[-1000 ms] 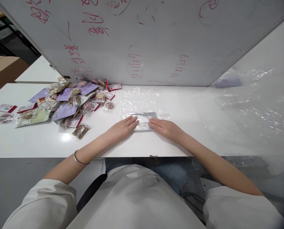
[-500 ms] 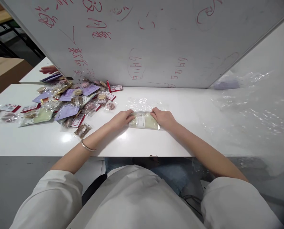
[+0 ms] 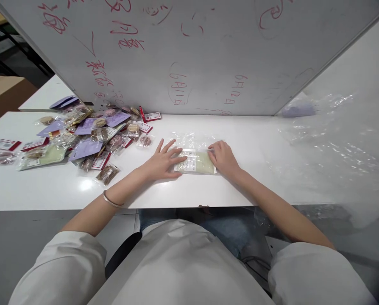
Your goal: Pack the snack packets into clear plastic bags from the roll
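Two hands, one pale green packet [image 3: 204, 162] flat on the bench [image 3: 176, 192] before you.
Long axis left-right; your left hand [image 3: 160, 164], fingers spread open, overlaps its left end; your right hand [image 3: 227, 160], fingers curled, at the far right corner, grip unclear.

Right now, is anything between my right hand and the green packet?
Nothing solid shows between your right hand and the green packet; the fingers are at its right end. Clear film lies along its far side and may cover it.
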`<state>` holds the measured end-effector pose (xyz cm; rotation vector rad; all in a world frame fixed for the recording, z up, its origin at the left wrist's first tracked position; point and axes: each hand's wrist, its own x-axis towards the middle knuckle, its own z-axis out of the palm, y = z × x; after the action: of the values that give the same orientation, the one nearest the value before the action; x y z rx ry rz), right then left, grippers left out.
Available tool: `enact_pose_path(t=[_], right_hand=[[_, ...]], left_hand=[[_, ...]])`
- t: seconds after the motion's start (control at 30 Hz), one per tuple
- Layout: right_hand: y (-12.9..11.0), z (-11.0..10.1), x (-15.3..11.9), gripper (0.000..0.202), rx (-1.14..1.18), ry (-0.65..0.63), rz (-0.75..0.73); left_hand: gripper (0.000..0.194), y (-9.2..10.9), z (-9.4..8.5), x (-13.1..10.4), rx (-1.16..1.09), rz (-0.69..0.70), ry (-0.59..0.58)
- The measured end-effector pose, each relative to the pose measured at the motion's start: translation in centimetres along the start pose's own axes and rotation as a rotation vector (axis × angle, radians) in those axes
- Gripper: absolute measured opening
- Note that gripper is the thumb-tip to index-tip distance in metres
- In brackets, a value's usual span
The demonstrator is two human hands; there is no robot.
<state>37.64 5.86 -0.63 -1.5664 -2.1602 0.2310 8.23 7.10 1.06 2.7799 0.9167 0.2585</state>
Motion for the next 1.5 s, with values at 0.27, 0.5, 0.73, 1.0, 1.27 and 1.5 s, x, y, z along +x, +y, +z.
enact_pose_path(t=[0.27,0.5,0.73,1.0,1.27,1.5], right_hand=[[-1.9,-2.7,-4.3,0.089,-0.068,-0.343,-0.433],[-0.5,-3.6,-4.7,0.036,0.207,-0.257,-0.064],[-0.2,-2.1,-1.7,0.035,0.189,-0.053,0.421],[-3.8,0.2,-4.7,0.071,-0.286,-0.067,0.059],[0.7,0.1,-1.2,0.067,-0.194,-0.113,0.006],[-0.4,1.3,2.8,0.071,0.178,0.132,0.250]], left_hand=[[0.046,1.2,-2.2,0.9,-0.033,0.021,-0.100],[0.037,-0.6,-4.2,0.2,-0.469,-0.216,-0.009],[0.040,0.1,-0.4,2.7,-0.359,-0.574,0.245],[0.042,5.9,0.9,1.3,0.123,-0.381,0.004],[0.064,5.1,2.3,2.0,0.053,-0.487,-0.020],[0.063,3.0,2.4,3.9,-0.281,-0.527,0.355]])
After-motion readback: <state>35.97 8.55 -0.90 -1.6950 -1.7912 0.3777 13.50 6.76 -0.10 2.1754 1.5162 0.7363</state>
